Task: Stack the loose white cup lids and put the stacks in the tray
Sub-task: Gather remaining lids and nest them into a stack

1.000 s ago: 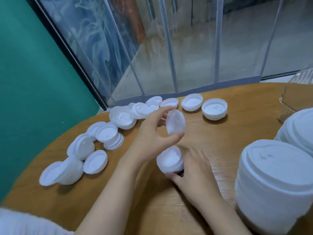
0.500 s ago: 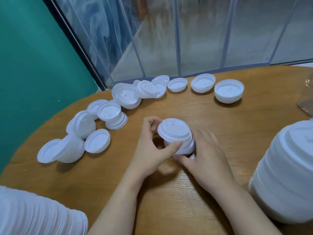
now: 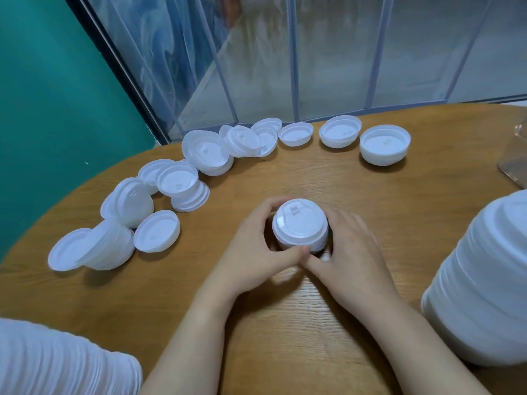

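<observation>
Both hands meet round one short stack [image 3: 300,227] of white lids near the middle of the round wooden worktop [image 3: 370,195]. Left hand [image 3: 253,252] curls its fingers behind the stack's left side and lays its thumb across the near side; right hand [image 3: 352,249] cups the right side, thumb reaching in until the two thumb tips touch just below the stack. So both hands are clamped on that stack, which stands upright on the wood with its top lid dome-up.

At the near left corner of the view a long ribbed stack [image 3: 57,363] of lids lies cut off by the frame. Along the left and far edge of the worktop the loose lids [image 3: 176,178] run in an arc: a few leaning on each other at the left edge, one [image 3: 156,235] lying flat beside them with its hollow up, small heaps farther back, then three set apart in a row along the far edge, hollow side up: a shallow one [image 3: 295,134], a second one [image 3: 340,132] and a deeper one [image 3: 385,145].

Beyond these, at the right edge, a clear container [image 3: 513,163] shows only a corner; I cannot tell whether it is the tray. Nearer on the right stands a tall stack [image 3: 482,280], well apart from the hands.
</observation>
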Demonstrator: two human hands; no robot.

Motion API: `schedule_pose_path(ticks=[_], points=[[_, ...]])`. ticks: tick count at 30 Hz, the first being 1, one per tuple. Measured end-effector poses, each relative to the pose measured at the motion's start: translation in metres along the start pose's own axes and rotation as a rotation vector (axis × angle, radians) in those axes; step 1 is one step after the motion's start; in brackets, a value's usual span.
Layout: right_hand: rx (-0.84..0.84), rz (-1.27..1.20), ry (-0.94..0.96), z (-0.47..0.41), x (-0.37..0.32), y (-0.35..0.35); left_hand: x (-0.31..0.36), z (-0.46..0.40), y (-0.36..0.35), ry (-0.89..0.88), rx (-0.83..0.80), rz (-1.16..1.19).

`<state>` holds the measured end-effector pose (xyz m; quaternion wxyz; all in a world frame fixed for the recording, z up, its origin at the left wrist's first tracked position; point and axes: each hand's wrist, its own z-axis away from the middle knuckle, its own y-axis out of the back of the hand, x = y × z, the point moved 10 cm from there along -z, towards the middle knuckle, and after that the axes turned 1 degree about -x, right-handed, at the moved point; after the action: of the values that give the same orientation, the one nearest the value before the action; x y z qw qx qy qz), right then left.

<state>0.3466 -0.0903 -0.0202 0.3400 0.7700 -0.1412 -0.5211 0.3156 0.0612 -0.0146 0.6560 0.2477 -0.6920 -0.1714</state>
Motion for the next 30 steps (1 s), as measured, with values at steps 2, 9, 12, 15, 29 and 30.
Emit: schedule_pose_path(ticks=[2,9,12,15,29,30], points=[[0.0,0.007,-0.005,-0.001,0.001,-0.002,-0.002,0.0,-0.001,0.002,0.0,-0.036],[-0.014,0.032,-0.039,-0.001,0.005,-0.003,-0.002,0.002,-0.007,0.023,-0.03,-0.116],[-0.003,0.031,0.002,-0.001,0.001,-0.002,-0.003,0.001,-0.008,0.027,-0.057,-0.145],[-0.005,0.027,0.0,-0.001,0.003,-0.002,-0.004,0.001,-0.009,0.039,-0.069,-0.153],[-0.018,0.03,-0.013,-0.002,0.002,0.001,0.067,-0.075,-0.001,-0.042,-0.046,-0.153],[-0.022,0.035,-0.018,-0.002,0.002,0.001,0.079,-0.093,-0.01,-0.046,-0.097,-0.182]])
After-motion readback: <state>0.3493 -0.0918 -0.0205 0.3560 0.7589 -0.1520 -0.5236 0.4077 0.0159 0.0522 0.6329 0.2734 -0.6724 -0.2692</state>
